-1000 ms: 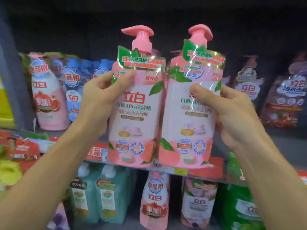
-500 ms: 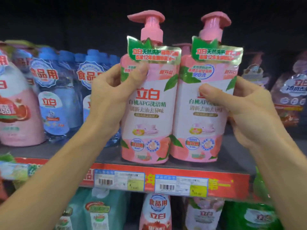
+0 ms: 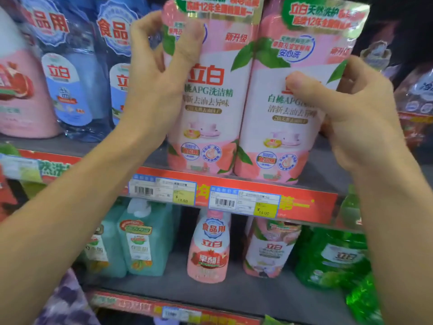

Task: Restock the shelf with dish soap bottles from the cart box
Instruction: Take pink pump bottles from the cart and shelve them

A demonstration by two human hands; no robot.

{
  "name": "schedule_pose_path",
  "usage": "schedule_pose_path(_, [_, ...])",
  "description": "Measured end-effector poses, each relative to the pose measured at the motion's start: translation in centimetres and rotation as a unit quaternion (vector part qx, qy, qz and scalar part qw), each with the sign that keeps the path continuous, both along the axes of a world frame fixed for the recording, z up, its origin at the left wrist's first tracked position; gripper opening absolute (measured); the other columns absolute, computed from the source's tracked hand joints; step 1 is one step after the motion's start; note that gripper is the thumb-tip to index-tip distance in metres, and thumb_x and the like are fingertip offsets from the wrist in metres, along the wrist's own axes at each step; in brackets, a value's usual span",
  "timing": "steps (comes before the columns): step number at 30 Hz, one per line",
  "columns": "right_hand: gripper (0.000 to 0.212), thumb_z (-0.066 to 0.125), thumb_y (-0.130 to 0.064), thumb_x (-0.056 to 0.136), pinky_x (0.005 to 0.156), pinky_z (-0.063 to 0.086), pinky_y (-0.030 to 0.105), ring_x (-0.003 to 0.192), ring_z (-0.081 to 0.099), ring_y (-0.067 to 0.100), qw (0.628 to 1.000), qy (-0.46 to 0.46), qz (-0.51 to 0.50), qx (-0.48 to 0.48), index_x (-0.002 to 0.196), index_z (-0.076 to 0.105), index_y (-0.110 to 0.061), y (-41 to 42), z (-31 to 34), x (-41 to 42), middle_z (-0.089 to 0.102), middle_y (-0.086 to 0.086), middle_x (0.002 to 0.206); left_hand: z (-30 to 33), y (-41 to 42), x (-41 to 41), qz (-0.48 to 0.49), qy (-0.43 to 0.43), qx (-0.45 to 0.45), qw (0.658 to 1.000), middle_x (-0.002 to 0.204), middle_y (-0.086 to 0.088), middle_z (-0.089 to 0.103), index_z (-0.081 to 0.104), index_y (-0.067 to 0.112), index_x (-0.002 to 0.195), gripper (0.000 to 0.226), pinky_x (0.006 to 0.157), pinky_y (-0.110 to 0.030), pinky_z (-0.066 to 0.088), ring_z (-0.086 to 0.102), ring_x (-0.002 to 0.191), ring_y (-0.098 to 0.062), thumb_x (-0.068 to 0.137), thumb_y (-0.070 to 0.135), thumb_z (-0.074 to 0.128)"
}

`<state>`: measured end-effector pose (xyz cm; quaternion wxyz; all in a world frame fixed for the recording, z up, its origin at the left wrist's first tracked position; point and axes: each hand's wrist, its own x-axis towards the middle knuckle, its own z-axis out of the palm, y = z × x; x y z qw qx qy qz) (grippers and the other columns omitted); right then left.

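Two pink plastic dish soap bottles stand side by side and touching on the grey upper shelf (image 3: 323, 174), their bases close to its near edge, just behind the red price strip (image 3: 304, 205) with its two white and yellow price tags (image 3: 243, 204). Their pump tops are cut off by the upper border of the view.

The left pink bottle (image 3: 210, 109) is held at its upper left side by the left hand (image 3: 161, 73), thumb across the front label, fingers curled round the far side. The right pink bottle (image 3: 281, 127) is held by the right hand (image 3: 346, 109), thumb pressed on the front label, fingers wrapped behind its right side.

Left of the pair, just beyond the left hand, blue-labelled clear bottles (image 3: 72, 90) stand in a row, with a pale pink bottle (image 3: 21, 97) at the far left. Bare grey shelf shows to the right of the pair, under the right hand, before the dim wrapped bottles (image 3: 417, 104) at the right edge.

On the lower shelf (image 3: 229, 294) stand teal square jugs (image 3: 140, 240), a pink pomegranate-label bottle (image 3: 209, 249), another pink bottle (image 3: 269, 249) and green refill bags (image 3: 332, 256), with bare shelf in front of them.
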<state>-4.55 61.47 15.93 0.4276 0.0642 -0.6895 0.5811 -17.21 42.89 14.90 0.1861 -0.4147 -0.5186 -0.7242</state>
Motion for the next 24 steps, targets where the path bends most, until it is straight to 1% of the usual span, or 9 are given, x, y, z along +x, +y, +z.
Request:
schedule_pose_path(3, [0.056, 0.085, -0.026, 0.063, 0.084, 0.060, 0.035, 0.102, 0.073, 0.020, 0.999, -0.024, -0.007, 0.022, 0.113, 0.063, -0.011, 0.0, -0.1, -0.1, 0.076, 0.002, 0.109, -0.2, 0.0, 0.8, 0.058, 0.013, -0.043, 0.997, 0.120, -0.009, 0.064, 0.033, 0.006, 0.128, 0.048, 0.094, -0.043, 0.054, 0.067, 0.108, -0.020, 0.097, 0.038, 0.049])
schedule_pose_path(6, [0.063, 0.085, -0.028, 0.060, 0.082, 0.060, 0.033, 0.101, 0.073, 0.016, 0.997, -0.061, -0.015, 0.035, 0.115, 0.061, -0.011, 0.5, -0.6, 0.0, 0.076, 0.001, 0.109, -1.5, -0.6, 1.2, 0.138, 0.018, -0.075, 0.987, 0.125, 0.002, 0.061, 0.041, 0.010, 0.136, 0.053, 0.098, -0.044, 0.050, 0.061, 0.115, -0.013, 0.097, 0.046, 0.049])
schedule_pose_path(9, [0.055, 0.083, -0.030, 0.066, 0.077, 0.058, 0.021, 0.097, 0.072, 0.003, 0.993, -0.095, -0.022, 0.067, 0.116, 0.065, -0.017, 0.5, -0.2, 0.7, 0.076, -0.012, 0.104, -2.4, -1.3, 1.9, 0.214, 0.019, -0.118, 0.969, 0.128, 0.008, 0.058, 0.045, 0.023, 0.137, 0.060, 0.099, -0.044, 0.048, 0.056, 0.120, -0.011, 0.089, 0.059, 0.054])
schedule_pose_path(11, [0.039, 0.084, -0.030, 0.074, 0.071, 0.053, 0.009, 0.090, 0.069, -0.008, 0.986, -0.120, -0.047, 0.110, 0.109, 0.068, -0.028, 0.2, 0.2, 1.3, 0.074, -0.025, 0.096, -2.6, -1.3, 2.4, 0.243, 0.009, -0.151, 0.958, 0.131, 0.009, 0.053, 0.039, 0.026, 0.142, 0.077, 0.105, -0.042, 0.044, 0.050, 0.125, -0.010, 0.080, 0.066, 0.059])
schedule_pose_path(13, [0.037, 0.086, -0.033, 0.072, 0.067, 0.048, 0.004, 0.084, 0.065, -0.015, 0.974, -0.140, -0.089, 0.155, 0.103, 0.067, -0.033, -0.4, 0.2, 1.6, 0.071, -0.033, 0.089, -2.6, -1.3, 3.0, 0.259, 0.010, -0.183, 0.948, 0.133, 0.006, 0.048, 0.033, 0.027, 0.147, 0.093, 0.108, -0.042, 0.041, 0.045, 0.128, -0.012, 0.071, 0.068, 0.068])
schedule_pose_path(15, [0.052, 0.090, -0.040, 0.064, 0.072, 0.049, 0.010, 0.086, 0.065, -0.014, 0.969, -0.149, -0.121, 0.156, 0.105, 0.058, -0.037, -1.2, -0.3, 1.6, 0.070, -0.028, 0.095, -2.4, -1.2, 3.3, 0.272, 0.020, -0.210, 0.939, 0.134, 0.005, 0.046, 0.028, 0.026, 0.149, 0.103, 0.108, -0.044, 0.040, 0.041, 0.131, -0.014, 0.066, 0.066, 0.073])
schedule_pose_path(19, [0.080, 0.089, -0.056, 0.054, 0.090, 0.054, 0.040, 0.105, 0.065, 0.007, 0.965, -0.149, -0.177, 0.127, 0.117, 0.042, -0.040, -2.8, -2.3, 1.0, 0.064, -0.019, 0.116, -2.6, -1.2, 3.9, 0.281, 0.021, -0.234, 0.930, 0.139, 0.003, 0.051, 0.025, 0.020, 0.150, 0.110, 0.102, -0.046, 0.046, 0.048, 0.130, -0.019, 0.065, 0.067, 0.075])
schedule_pose_path(22, [0.077, 0.090, -0.051, 0.058, 0.093, 0.053, 0.047, 0.107, 0.063, 0.014, 0.963, -0.165, -0.191, 0.095, 0.115, 0.043, -0.030, -3.1, -2.8, 1.2, 0.062, -0.013, 0.115, -3.0, -1.2, 5.3, 0.307, -0.005, -0.263, 0.915, 0.135, 0.007, 0.054, 0.024, 0.018, 0.146, 0.102, 0.090, -0.034, 0.046, 0.052, 0.123, -0.019, 0.070, 0.049, 0.083])
schedule_pose_path(24, [0.076, 0.090, -0.050, 0.060, 0.094, 0.052, 0.046, 0.108, 0.062, 0.014, 0.959, -0.172, -0.200, 0.101, 0.116, 0.045, -0.029, -3.0, -2.6, 1.4, 0.060, -0.013, 0.115, -3.0, -1.1, 5.9, 0.309, -0.005, -0.259, 0.915, 0.129, 0.007, 0.055, 0.028, 0.019, 0.141, 0.094, 0.086, -0.035, 0.046, 0.053, 0.120, -0.019, 0.070, 0.047, 0.084])
